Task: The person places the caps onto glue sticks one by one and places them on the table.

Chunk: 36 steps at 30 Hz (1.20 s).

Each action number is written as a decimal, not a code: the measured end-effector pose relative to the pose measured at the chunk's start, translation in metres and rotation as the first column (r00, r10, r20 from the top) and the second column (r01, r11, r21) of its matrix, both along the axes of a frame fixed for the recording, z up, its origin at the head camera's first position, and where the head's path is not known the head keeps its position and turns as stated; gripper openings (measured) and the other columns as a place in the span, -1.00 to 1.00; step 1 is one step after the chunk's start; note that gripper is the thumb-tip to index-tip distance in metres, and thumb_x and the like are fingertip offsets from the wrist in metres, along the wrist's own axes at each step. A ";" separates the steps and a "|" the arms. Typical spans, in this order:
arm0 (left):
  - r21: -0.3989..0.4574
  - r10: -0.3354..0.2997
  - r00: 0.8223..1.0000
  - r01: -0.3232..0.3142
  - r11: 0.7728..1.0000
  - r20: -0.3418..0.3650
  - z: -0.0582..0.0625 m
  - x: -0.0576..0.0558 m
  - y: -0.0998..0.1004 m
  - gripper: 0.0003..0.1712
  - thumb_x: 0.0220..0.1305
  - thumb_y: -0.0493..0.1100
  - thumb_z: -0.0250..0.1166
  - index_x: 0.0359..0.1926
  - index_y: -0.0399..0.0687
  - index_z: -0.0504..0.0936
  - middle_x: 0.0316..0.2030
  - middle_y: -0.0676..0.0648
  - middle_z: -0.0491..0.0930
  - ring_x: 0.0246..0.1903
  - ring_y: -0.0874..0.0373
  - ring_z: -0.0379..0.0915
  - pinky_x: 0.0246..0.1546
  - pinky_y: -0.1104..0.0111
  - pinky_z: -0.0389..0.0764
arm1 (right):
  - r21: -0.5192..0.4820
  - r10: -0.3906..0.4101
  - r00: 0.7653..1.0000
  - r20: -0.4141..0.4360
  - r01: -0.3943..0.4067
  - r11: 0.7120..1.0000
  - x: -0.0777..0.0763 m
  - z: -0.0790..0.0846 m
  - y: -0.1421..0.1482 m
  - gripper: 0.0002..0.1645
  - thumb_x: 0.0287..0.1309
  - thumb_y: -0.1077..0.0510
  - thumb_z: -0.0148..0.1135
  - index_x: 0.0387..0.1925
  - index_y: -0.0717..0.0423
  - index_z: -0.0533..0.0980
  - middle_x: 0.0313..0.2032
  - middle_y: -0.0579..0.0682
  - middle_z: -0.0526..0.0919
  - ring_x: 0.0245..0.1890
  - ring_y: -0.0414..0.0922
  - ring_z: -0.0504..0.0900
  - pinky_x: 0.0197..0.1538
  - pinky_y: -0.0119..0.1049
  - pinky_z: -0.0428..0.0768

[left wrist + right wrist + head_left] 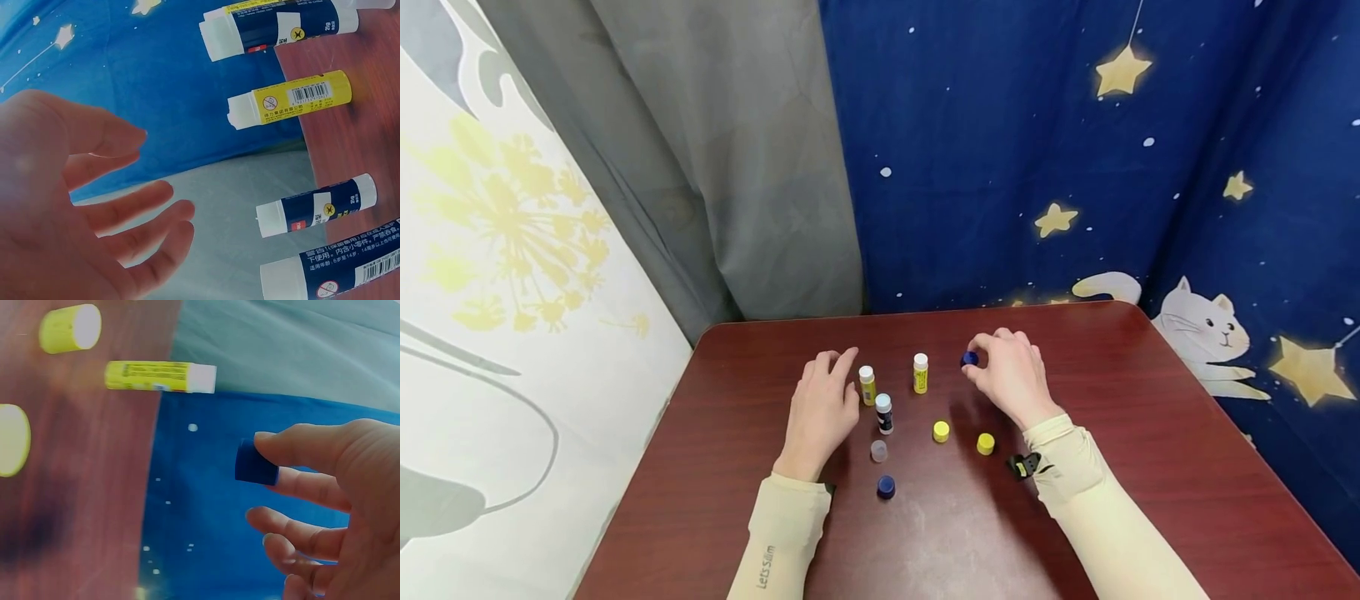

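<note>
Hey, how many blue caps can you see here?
2. One blue cap is pinched in the right hand; a second blue cap sits on the table, nearer the person than the translucent cap. The left hand may hide more.

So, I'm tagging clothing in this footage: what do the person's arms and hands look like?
The left hand and right hand wear no gloves. The left sleeve and right sleeve are pale cream; the left carries dark lettering, apparently "LetsSlim". A black buckle-like piece with a yellowish patch sits by the right cuff.
</note>
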State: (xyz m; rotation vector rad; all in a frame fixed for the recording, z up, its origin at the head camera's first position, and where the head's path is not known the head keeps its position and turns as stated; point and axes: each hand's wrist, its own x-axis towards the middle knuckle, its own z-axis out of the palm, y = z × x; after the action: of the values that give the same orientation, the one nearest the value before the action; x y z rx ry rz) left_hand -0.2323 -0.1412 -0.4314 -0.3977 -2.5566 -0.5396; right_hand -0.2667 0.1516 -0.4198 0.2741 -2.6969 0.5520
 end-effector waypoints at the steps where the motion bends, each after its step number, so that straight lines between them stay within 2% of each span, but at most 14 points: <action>1: 0.001 -0.003 1.000 0.003 1.000 0.011 0.000 0.000 0.000 -0.38 0.25 -0.26 0.31 0.34 0.01 0.49 0.09 -0.19 0.49 0.02 -0.11 0.44 -0.10 0.01 0.60 | -0.008 0.002 1.000 -0.014 -0.002 1.000 0.000 0.004 0.001 -0.73 0.01 -0.04 0.55 -0.25 -0.10 0.68 -0.32 0.02 0.61 -0.27 0.09 0.46 -0.23 0.02 0.43; 6: 0.008 -0.033 0.996 0.033 0.999 0.081 0.000 0.003 0.003 -0.34 0.22 -0.28 0.35 0.36 0.05 0.48 0.02 -0.11 0.54 -0.15 0.00 0.53 -0.20 0.09 0.64 | -0.061 0.007 0.998 -0.056 -0.010 0.998 0.002 0.017 0.005 -0.76 0.04 0.00 0.54 -0.25 -0.11 0.68 -0.36 -0.01 0.61 -0.29 0.04 0.45 -0.23 0.02 0.43; 11: 0.008 -0.048 0.992 0.048 0.999 0.118 -0.001 0.008 0.006 -0.35 0.20 -0.28 0.37 0.34 0.05 0.50 -0.01 -0.10 0.57 -0.27 0.01 0.59 -0.25 0.13 0.64 | -0.105 0.008 0.996 -0.087 -0.017 0.994 0.006 0.025 0.009 -0.73 0.04 0.03 0.54 -0.19 -0.10 0.69 -0.35 -0.03 0.64 -0.29 0.01 0.46 -0.29 -0.01 0.47; 17: 0.045 -0.061 0.984 0.055 0.998 0.165 -0.002 0.012 0.010 -0.38 0.19 -0.29 0.37 0.30 0.00 0.52 -0.04 -0.10 0.59 -0.38 0.04 0.54 -0.31 0.18 0.61 | -0.132 0.006 0.991 -0.130 -0.023 0.991 0.008 0.032 0.014 -0.69 0.03 0.05 0.56 -0.14 -0.08 0.70 -0.29 -0.03 0.67 -0.25 0.03 0.49 -0.28 0.03 0.51; 19: 0.062 -0.072 0.977 0.061 0.996 0.199 -0.004 0.012 0.012 -0.36 0.18 -0.28 0.38 0.32 0.00 0.51 0.00 -0.10 0.58 -0.37 0.05 0.54 -0.29 0.18 0.60 | -0.138 0.002 0.990 -0.138 -0.022 0.990 0.010 0.034 0.016 -0.68 0.03 0.05 0.56 -0.15 -0.08 0.69 -0.28 -0.05 0.67 -0.25 0.03 0.49 -0.27 0.03 0.52; 23: 0.090 -0.085 0.960 0.063 0.994 0.266 -0.009 0.012 0.016 -0.30 0.17 -0.25 0.40 0.36 -0.01 0.47 0.09 -0.10 0.55 -0.18 0.03 0.60 -0.15 0.12 0.63 | -0.147 0.007 0.988 -0.155 -0.030 0.989 0.012 0.037 0.018 -0.69 0.02 0.05 0.57 -0.15 -0.08 0.69 -0.28 -0.05 0.68 -0.25 0.03 0.49 -0.26 0.03 0.50; 28: 0.131 -0.060 0.936 0.015 0.991 0.346 -0.019 0.011 0.022 -0.26 0.18 -0.13 0.48 0.38 -0.06 0.45 0.10 -0.13 0.55 -0.02 -0.05 0.56 0.01 0.06 0.58 | -0.155 0.011 0.990 -0.142 -0.033 0.987 0.017 0.037 0.019 -0.67 0.02 0.06 0.56 -0.13 -0.08 0.70 -0.26 -0.01 0.68 -0.25 0.03 0.49 -0.26 0.04 0.51; 31: 0.159 -0.032 0.923 -0.032 0.987 0.384 -0.023 0.013 0.026 -0.22 0.14 -0.03 0.53 0.35 -0.09 0.47 0.04 -0.16 0.57 -0.02 -0.07 0.56 0.03 0.04 0.56 | -0.154 0.015 0.991 -0.135 -0.036 0.987 0.020 0.036 0.019 -0.66 0.02 0.06 0.57 -0.11 -0.07 0.70 -0.27 -0.01 0.67 -0.25 0.03 0.49 -0.26 0.03 0.51; 36: 0.197 0.005 0.915 -0.092 0.976 0.403 -0.029 0.015 0.032 -0.21 0.09 0.05 0.57 0.30 -0.10 0.52 -0.04 -0.16 0.61 -0.10 -0.04 0.57 -0.07 0.05 0.58 | -0.147 0.023 0.987 -0.158 -0.046 0.988 0.022 0.034 0.021 -0.68 0.01 0.06 0.57 -0.15 -0.09 0.70 -0.31 -0.07 0.65 -0.29 0.01 0.48 -0.28 0.00 0.48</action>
State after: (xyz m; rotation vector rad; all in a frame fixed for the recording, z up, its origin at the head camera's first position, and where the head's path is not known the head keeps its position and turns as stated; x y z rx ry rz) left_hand -0.2174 -0.1095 -0.4600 -0.1562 -2.8451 -0.9520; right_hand -0.2442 0.1728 -0.3855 0.3103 -2.4889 0.7095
